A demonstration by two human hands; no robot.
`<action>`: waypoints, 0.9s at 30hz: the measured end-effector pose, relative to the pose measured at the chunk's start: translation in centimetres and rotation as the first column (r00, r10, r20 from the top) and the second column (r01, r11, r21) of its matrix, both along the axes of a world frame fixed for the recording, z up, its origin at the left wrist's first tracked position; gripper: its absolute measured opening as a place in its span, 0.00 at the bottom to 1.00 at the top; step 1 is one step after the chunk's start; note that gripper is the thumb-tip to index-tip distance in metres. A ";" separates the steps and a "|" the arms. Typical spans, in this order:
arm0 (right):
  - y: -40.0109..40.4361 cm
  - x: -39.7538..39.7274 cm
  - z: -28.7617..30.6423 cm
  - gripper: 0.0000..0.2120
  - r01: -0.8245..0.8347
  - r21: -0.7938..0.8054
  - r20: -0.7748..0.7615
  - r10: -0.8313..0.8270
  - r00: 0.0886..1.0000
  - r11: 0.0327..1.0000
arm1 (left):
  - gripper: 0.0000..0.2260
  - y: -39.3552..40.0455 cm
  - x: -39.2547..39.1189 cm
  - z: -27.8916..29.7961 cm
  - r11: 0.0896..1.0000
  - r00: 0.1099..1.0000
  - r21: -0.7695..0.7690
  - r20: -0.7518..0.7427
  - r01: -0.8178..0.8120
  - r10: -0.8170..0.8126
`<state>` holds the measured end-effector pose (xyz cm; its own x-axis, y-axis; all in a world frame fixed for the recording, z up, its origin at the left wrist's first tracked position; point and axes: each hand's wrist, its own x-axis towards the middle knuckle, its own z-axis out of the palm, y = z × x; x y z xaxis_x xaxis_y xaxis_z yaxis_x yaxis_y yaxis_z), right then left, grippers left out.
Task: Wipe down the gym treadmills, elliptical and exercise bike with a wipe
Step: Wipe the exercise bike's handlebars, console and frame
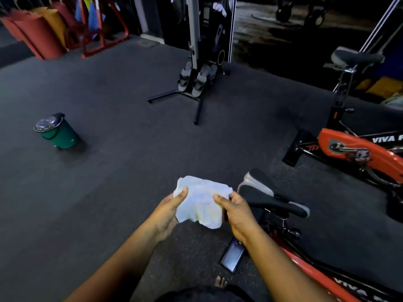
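Note:
A crumpled white wipe (200,201) is stretched between both hands in front of me. My left hand (171,211) pinches its left edge with thumb on top. My right hand (236,211) grips its right edge. Just right of my right hand is the black saddle (268,198) of a red exercise bike (316,277) whose frame runs to the lower right. A second red exercise bike (357,149) stands at the right, its grey saddle (355,55) higher up.
A green pedal bin (57,131) stands on the dark rubber floor (130,162) at the left. An upright rowing machine (196,79) with foot straps is ahead. Red and orange mats (41,29) hang on a rack at the back left. My bare toes (220,282) show below.

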<state>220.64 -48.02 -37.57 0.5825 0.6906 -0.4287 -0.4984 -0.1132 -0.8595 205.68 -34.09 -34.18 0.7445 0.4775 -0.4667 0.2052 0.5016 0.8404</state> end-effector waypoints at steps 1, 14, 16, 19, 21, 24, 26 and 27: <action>0.2 0.3 -0.4 0.14 0.014 -0.022 0.022 -0.013 1.000 1.000 | 0.16 0.2 0.0 -0.9 1.000 1.000 0.001 -0.022 0.016 -0.016; 0.9 4.1 -0.3 0.14 0.123 -0.118 0.518 -0.045 0.854 0.985 | 0.19 8.2 5.3 -2.5 0.604 0.950 0.733 -0.229 0.312 -0.213; 1.3 3.9 0.1 0.14 0.132 -0.182 0.612 0.007 0.791 0.974 | 0.15 9.7 6.3 -2.2 0.475 0.912 0.780 -0.328 0.408 -0.246; 2.2 3.4 0.7 0.10 0.213 -0.292 0.774 0.099 0.626 0.933 | 0.08 11.5 7.4 -1.4 0.151 0.901 0.895 -0.392 0.420 -0.184; 3.1 2.9 1.3 0.06 0.327 -0.324 0.843 0.114 0.526 0.888 | 0.03 12.8 7.9 -1.3 0.063 0.926 0.935 -0.332 0.348 -0.179; 4.0 1.8 2.6 0.03 0.510 -0.318 0.931 0.160 0.328 0.800 | 0.03 14.8 8.3 -1.7 0.078 0.936 0.958 -0.251 0.277 -0.249; 4.2 1.0 3.4 0.04 0.567 -0.341 0.939 0.237 0.251 0.750 | 0.03 15.9 8.8 -1.6 0.079 0.918 0.964 -0.215 0.254 -0.334; 4.4 0.5 3.6 0.05 0.580 -0.362 0.932 0.272 0.239 0.730 | 0.03 16.6 9.1 -1.4 0.077 0.895 0.963 -0.207 0.257 -0.395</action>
<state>221.18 -43.59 -33.94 0.8736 0.3938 0.2859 0.4846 -0.7573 -0.4379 214.81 -17.50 -35.55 0.9592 0.1697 0.2261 0.0060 -0.8120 0.5836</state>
